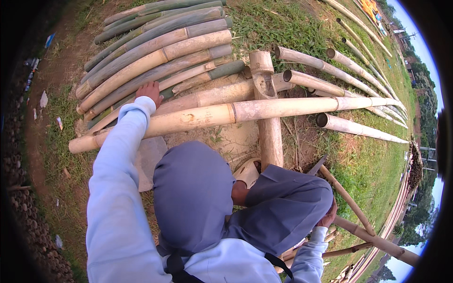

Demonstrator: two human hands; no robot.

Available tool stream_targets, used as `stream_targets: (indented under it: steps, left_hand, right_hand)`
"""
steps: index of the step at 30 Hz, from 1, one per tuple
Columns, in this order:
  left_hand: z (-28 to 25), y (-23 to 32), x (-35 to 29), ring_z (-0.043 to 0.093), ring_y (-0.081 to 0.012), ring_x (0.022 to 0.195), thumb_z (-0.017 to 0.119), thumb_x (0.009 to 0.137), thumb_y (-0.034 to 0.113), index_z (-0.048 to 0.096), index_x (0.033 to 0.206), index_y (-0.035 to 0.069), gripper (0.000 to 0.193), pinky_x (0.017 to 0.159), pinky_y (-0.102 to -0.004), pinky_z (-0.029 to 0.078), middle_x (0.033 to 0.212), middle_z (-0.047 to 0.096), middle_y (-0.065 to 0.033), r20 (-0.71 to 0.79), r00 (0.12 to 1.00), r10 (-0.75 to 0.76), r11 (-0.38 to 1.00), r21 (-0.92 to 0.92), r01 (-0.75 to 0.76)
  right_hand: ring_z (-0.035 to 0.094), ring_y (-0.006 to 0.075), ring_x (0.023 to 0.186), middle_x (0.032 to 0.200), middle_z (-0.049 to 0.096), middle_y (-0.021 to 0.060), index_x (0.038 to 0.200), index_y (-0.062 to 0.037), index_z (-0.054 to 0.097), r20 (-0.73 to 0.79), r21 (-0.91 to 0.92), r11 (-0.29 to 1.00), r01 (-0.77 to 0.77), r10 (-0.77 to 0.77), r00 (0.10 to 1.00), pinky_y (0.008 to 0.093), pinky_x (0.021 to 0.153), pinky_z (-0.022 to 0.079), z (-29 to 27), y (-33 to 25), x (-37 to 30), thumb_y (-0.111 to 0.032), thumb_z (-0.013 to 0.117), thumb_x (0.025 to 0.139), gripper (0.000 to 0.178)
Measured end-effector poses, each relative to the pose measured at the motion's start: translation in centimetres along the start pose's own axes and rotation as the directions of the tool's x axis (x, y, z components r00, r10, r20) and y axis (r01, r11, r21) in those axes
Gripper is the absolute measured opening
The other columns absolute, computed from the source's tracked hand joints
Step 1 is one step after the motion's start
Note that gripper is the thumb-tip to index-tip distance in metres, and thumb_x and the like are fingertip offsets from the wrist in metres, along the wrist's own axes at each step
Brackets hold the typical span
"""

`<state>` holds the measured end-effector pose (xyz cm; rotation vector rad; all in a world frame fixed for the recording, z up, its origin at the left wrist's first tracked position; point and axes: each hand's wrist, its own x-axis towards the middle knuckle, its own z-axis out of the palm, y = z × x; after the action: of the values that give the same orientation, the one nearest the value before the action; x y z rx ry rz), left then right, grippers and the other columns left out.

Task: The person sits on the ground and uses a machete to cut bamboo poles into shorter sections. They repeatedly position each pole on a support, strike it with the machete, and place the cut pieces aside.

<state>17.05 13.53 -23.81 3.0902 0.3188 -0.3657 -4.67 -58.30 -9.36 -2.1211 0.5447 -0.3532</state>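
- Left hand: palm down among the stacked bamboo poles, grip spread, thumb apart from fingers.
- Left sleeve crosses the near end of a long pale bamboo pole.
- That pole lies in front of the stack, running rightward across an upright notched post.
- Right hand: beside the bent right knee, partly hidden; cannot tell its grip.
- Metal blade just beyond that knee.
- More hollow-ended poles on grass, right of post.

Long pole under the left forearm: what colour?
The pole is pale tan, clearest in head view.
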Motion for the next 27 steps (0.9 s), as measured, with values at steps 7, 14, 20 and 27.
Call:
stream_targets:
  steps: [7,14,20,27]
  left_hand:
    - [3.6,-0.9,3.6,0.058,-0.0341,0.127,0.07,0.087,0.015,0.058,0.135,0.012,0.05,0.104,-0.0476,0.049,0.135,0.058,-0.0149,0.105,0.995,0.001,0.996,0.084,-0.01]
    - [-2.3,1.7,1.9,0.066,-0.0399,0.113,0.056,0.091,0.004,0.051,0.139,0.022,0.051,0.093,-0.0524,0.054,0.144,0.055,-0.0143,0.048,0.993,0.112,0.98,-0.168,-0.103]
    - [-4.7,1.3,-0.2,0.068,-0.042,0.107,0.059,0.101,0.033,0.048,0.142,0.024,0.044,0.09,-0.0551,0.052,0.121,0.071,-0.0149,0.027,0.981,0.19,0.97,-0.16,-0.183]
    - [-10.3,2.0,-4.4,0.069,-0.0426,0.099,0.034,0.092,0.085,0.05,0.144,0.016,0.089,0.087,-0.0536,0.051,0.101,0.073,-0.0229,0.071,0.963,0.26,0.962,-0.111,-0.251]
  right_hand:
    - [0.066,0.0258,0.113,0.138,0.059,0.0178,0.152,-0.008,0.048,-0.004,-0.313,0.929,0.197,-0.208,0.978,0.0389,0.1,0.052,-0.7,-7.5,3.3,-0.016,0.071,0.099,0.059]
    - [0.066,0.0259,0.112,0.139,0.059,0.0184,0.151,-0.0053,0.049,0.174,-0.257,0.872,0.417,-0.383,0.907,0.0399,0.098,0.052,3.0,-11.6,5.0,-0.019,0.066,0.102,0.053]
    - [0.066,0.0259,0.111,0.14,0.058,0.0195,0.151,-0.0014,0.047,0.223,-0.172,0.838,0.518,-0.479,0.849,0.0394,0.097,0.053,5.6,-15.0,7.2,-0.016,0.063,0.103,0.052]
    - [0.065,0.0266,0.109,0.14,0.058,0.0202,0.151,-0.0016,0.047,0.189,-0.111,0.86,0.499,-0.475,0.86,0.0389,0.095,0.053,4.6,-14.6,5.7,-0.017,0.063,0.104,0.051]
